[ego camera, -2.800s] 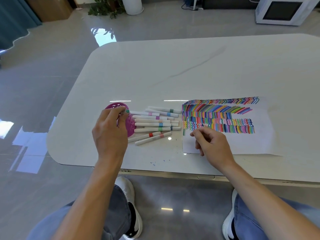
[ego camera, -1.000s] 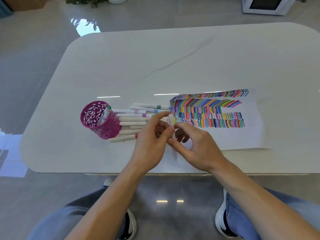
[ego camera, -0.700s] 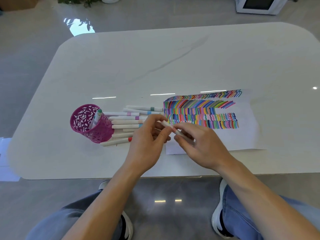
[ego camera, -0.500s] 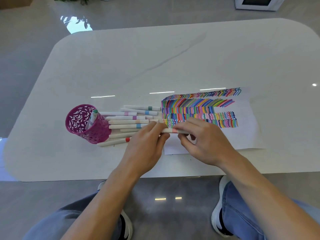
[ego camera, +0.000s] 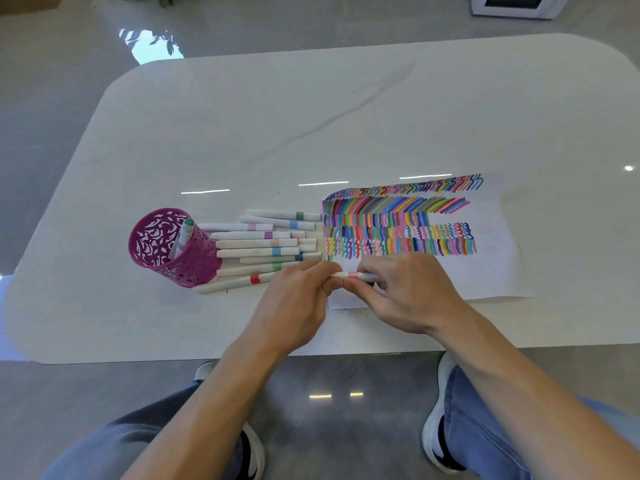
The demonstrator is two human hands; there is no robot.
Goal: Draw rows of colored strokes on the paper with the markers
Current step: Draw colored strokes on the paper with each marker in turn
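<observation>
A white table point(ego camera: 242, 116) with rounded corners fills most of the frame over a glossy grey floor. At middle left a magenta cut-out pen cup point(ego camera: 173, 249) leans with one marker point(ego camera: 183, 235) standing inside it. Just right of the cup, loose markers point(ego camera: 258, 245) lie in a flat row, their banded ends pointing toward the paper point(ego camera: 491, 265), whose upper part carries several rows of coloured strokes. At lower centre the left hand point(ego camera: 294, 303) reaches up from the bottom edge, fingers curled and pinching one end of a pink-banded marker point(ego camera: 353, 275) held level above the paper's near left corner. The right hand point(ego camera: 412, 292) closes on the marker's other end, fingers wrapped over it. The hands hide both marker ends, so cap and tip cannot be made out.
</observation>
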